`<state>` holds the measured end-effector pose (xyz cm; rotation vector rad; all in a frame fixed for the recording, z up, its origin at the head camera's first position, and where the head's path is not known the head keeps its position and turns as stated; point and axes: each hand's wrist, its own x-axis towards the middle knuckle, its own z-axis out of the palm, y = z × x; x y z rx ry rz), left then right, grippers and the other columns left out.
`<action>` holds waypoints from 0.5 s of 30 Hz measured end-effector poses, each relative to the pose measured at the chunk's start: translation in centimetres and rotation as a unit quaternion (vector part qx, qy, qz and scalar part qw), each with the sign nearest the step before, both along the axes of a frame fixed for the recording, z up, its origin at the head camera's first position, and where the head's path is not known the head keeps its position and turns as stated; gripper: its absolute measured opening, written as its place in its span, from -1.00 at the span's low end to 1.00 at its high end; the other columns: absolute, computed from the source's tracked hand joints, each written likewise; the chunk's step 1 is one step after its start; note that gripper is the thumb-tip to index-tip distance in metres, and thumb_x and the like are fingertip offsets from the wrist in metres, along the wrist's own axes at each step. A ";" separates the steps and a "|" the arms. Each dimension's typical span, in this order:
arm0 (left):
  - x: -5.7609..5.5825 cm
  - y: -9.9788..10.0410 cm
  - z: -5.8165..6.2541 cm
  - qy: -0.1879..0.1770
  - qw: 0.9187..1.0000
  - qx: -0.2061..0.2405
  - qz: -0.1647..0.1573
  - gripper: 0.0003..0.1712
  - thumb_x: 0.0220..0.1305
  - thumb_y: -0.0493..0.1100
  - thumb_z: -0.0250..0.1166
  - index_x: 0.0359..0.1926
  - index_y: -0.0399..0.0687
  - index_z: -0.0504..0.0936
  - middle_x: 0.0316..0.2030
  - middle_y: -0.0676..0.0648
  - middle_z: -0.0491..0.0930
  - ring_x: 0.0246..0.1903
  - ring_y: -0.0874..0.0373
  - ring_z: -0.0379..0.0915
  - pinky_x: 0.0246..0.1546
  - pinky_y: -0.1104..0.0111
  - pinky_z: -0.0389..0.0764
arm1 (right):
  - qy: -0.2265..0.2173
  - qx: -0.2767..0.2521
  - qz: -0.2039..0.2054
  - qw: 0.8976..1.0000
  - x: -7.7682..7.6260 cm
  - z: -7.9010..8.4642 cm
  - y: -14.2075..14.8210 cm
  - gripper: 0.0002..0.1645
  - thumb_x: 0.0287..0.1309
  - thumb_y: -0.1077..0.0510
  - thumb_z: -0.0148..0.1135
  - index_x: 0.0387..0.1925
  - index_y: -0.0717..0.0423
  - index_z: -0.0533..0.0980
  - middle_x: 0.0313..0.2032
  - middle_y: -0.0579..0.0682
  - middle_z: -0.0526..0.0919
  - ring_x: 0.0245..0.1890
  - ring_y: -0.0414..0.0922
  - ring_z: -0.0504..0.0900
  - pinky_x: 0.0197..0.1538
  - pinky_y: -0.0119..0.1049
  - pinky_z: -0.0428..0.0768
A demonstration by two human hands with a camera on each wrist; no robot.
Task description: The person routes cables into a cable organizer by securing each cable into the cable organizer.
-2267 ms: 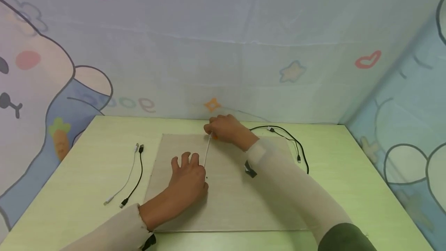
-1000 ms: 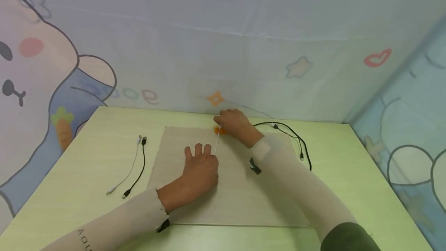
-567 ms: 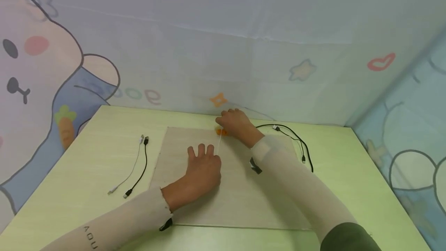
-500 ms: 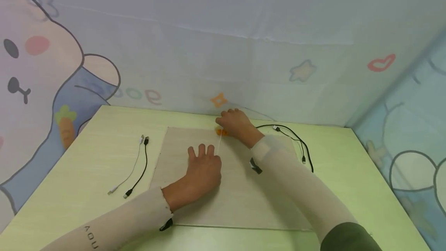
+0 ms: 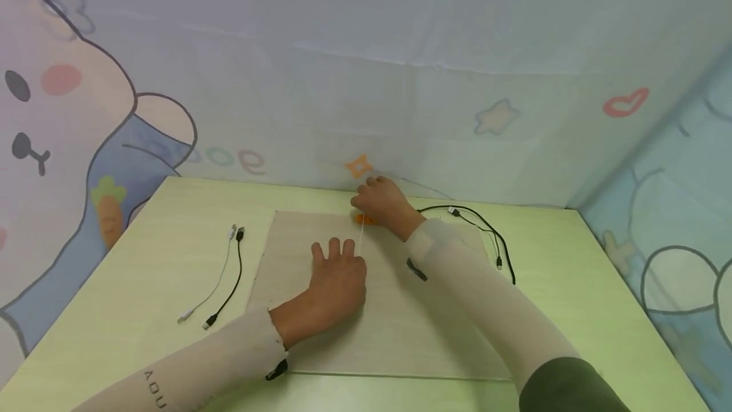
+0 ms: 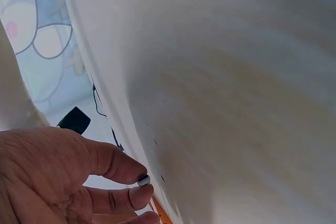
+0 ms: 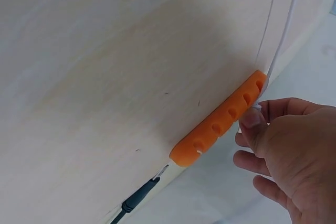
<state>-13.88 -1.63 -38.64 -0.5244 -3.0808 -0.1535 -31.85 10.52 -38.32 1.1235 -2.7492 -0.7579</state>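
White cable strung over the board, left hand pinching one end near the board's middle, right hand gripping it at the board's far edge, beside the orange holder.

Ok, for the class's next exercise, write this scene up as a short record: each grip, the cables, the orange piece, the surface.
Left grip: pinching a small plug
Right grip: pinching a white cable
Orange piece: notched cable organizer at the board's far edge
Cable seated in a notch: cannot tell
Left of board: short white USB cable, black USB cable
Near board's far right corner: thicker black cable, thin black USB cable
Surface: board on a pale table
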 end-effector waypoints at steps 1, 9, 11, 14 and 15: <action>0.0 -0.1 0.0 -0.003 1.000 0.002 0.001 -0.80 0.46 -0.21 0.42 -0.35 -0.16 0.68 -0.07 -0.19 0.49 0.11 -0.23 0.35 0.31 -0.34 0.30 | -0.002 0.005 -0.002 1.000 0.0 0.0 -0.2 -0.76 0.67 0.15 0.28 0.16 -0.18 0.75 0.09 -0.06 0.83 0.12 -0.02 0.74 0.32 -0.14 0.70; 0.2 -0.7 0.0 0.002 1.000 0.003 0.003 -0.77 0.49 -0.24 0.39 -0.39 -0.16 0.64 -0.10 -0.19 0.47 0.05 -0.21 0.34 0.26 -0.31 0.32 | -0.005 0.023 -0.015 1.000 0.0 -0.3 -1.4 -0.76 0.66 0.12 0.30 0.17 -0.20 0.76 0.10 -0.08 0.83 0.15 -0.04 0.74 0.25 -0.20 0.71; 0.3 -0.7 -0.1 0.007 1.000 -0.001 0.003 -0.76 0.49 -0.24 0.39 -0.40 -0.15 0.64 -0.11 -0.18 0.47 0.03 -0.20 0.34 0.24 -0.29 0.33 | -0.005 0.027 -0.017 0.999 0.1 -0.4 -1.5 -0.75 0.65 0.12 0.31 0.18 -0.21 0.76 0.11 -0.08 0.83 0.16 -0.04 0.74 0.25 -0.21 0.71; 0.5 -0.8 -0.2 0.014 1.000 -0.006 0.003 -0.76 0.47 -0.23 0.41 -0.40 -0.15 0.65 -0.12 -0.18 0.47 0.01 -0.19 0.33 0.22 -0.27 0.34 | -0.001 0.030 -0.013 0.999 0.2 -0.5 -1.6 -0.73 0.65 0.12 0.32 0.19 -0.22 0.75 0.11 -0.08 0.82 0.16 -0.04 0.73 0.23 -0.22 0.71; 0.5 -0.8 -0.2 0.014 1.000 -0.007 0.004 -0.76 0.47 -0.23 0.41 -0.41 -0.15 0.64 -0.12 -0.17 0.47 0.01 -0.19 0.33 0.21 -0.27 0.34 | -0.001 0.030 -0.010 0.999 0.3 -0.4 -1.6 -0.74 0.66 0.11 0.31 0.19 -0.23 0.75 0.11 -0.08 0.81 0.16 -0.04 0.73 0.23 -0.22 0.70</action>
